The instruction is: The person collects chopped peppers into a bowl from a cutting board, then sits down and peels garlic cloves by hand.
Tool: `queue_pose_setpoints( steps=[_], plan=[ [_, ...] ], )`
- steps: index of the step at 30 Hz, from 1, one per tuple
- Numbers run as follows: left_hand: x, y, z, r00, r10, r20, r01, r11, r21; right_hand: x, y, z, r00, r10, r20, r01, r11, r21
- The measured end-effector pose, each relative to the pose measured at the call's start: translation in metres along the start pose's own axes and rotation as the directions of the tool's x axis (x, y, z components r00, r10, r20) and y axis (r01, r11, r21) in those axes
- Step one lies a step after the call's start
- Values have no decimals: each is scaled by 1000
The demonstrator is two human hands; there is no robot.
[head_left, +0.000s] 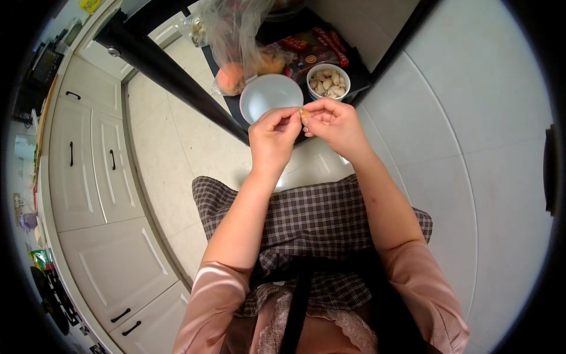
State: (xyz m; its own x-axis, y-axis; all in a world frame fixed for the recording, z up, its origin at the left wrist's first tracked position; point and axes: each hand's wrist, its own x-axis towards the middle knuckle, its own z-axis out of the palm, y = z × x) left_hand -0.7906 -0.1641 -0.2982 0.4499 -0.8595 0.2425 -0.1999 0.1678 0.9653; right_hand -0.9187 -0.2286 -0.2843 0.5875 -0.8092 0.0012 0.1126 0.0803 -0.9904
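Observation:
Both hands meet just in front of the bowls, fingertips nearly touching. A small yellowish garlic clove (304, 112) is pinched between them. My left hand (275, 134) has thumb and index finger closed at the clove's left side. My right hand (333, 126) grips the clove from the right, its fingers curled. Behind my left hand stands a pale round bowl (271, 97), its visible inside bare. A smaller white bowl (328, 82) full of garlic cloves (327, 81) sits behind my right hand.
The bowls stand on a black shelf (234, 107) with a clear plastic bag (231, 35), an orange round item (230, 79) and a dark red packet (306, 50). A black post (177, 82) slants at the left. Cabinets (82, 165) line the left; a tiled wall (448, 118) is at right.

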Motion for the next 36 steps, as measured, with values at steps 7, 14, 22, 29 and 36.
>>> queue_pose_setpoints(
  steps=[7,14,22,29,36],
  plan=[
    [-1,5,3,999,29,-45,-29,1000,1,-1,-1,4,1000,5,-1,-5,995,96],
    [2,4,0,999,32,15,-32,999,6,-1,-3,0,999,25,-32,-22,997,72],
    [0,7,0,998,65,2,-65,998,22,-3,-3,0,1000,-7,-3,7,1000,0],
    [-3,16,4,999,-13,-32,9,991,-132,-3,-3,3,1000,16,9,-17,998,67],
    [-3,12,4,996,-51,-72,42,991,-126,-1,5,8,998,-58,-25,61,990,124]
  ],
)
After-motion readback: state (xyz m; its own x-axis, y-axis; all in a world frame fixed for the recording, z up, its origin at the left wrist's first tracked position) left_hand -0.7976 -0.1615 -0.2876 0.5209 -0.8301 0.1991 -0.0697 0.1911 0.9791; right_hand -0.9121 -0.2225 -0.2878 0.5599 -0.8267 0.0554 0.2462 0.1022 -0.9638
